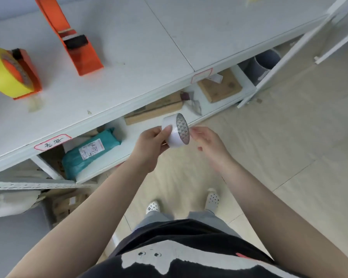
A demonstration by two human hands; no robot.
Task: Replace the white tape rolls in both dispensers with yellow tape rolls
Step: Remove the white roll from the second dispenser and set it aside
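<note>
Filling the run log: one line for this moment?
left hand: holds white tape roll | right hand: open beside it | left dispenser: yellow roll | right dispenser: empty

floor (pixel 289 167): pale wood-look planks | shelving unit (pixel 129 81): white, 2 levels visible | lower shelf (pixel 133 137): parcels, boxes | light: even, soft

Left grip (pixel 152 146) clenched, right (pixel 208 142) loose.

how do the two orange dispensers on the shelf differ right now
The left dispenser carries a yellow roll; the right dispenser shows no roll. The left one sits near the frame's left edge, while the right one stretches long, away from the shelf front. Both are orange, both rest on the shelf, and neither is touched by a hand.
</note>
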